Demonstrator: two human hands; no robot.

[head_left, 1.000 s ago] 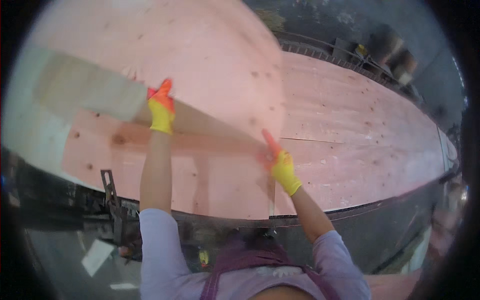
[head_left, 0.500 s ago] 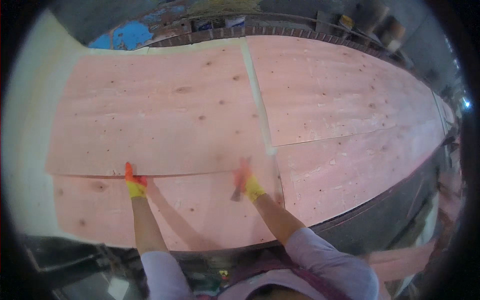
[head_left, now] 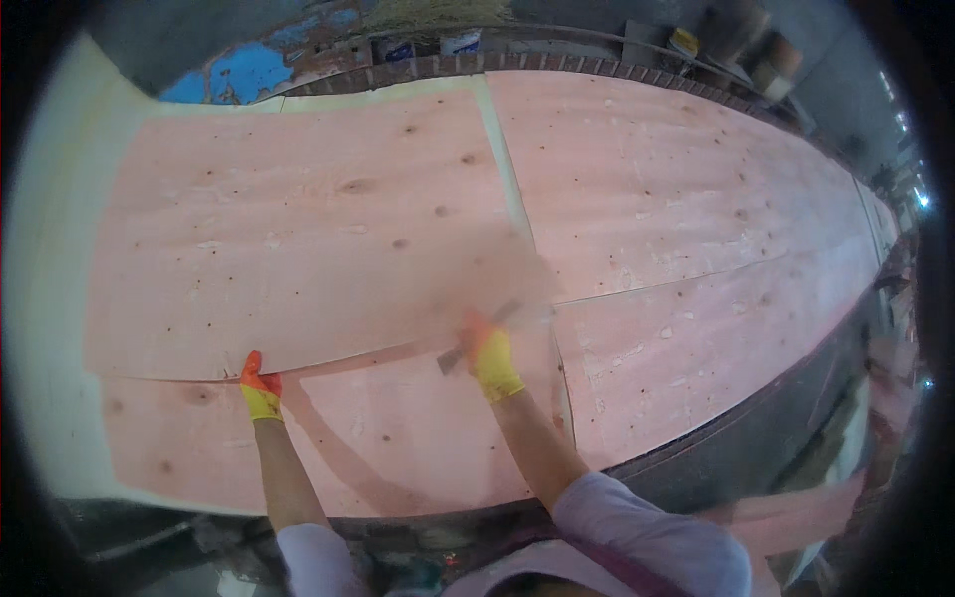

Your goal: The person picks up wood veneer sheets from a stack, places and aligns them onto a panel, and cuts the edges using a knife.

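Both arms come up from the bottom, w/ pale sleeves pushed back and yellow-orange gloves on.

The left hand (head_left: pixel 260 387) is nearest. It rests on the front edge of the big pink wood sheet (head_left: pixel 298 239), right where that sheet laps over the lower sheet (head_left: pixel 418 438). Fingers look curled together, tips on the edge. Can't tell if it pinches the edge or just presses.

The right hand (head_left: pixel 490 355) is a bit farther & blurry. It's closed round a small dark tool (head_left: pixel 450 358), near the corner where the sheets meet.

More pink sheets (head_left: pixel 696 199) lie to the right, w/ a pale seam between. Past them, at the far edge, is a blue patch (head_left: pixel 224 80) and some boxes (head_left: pixel 458 42).
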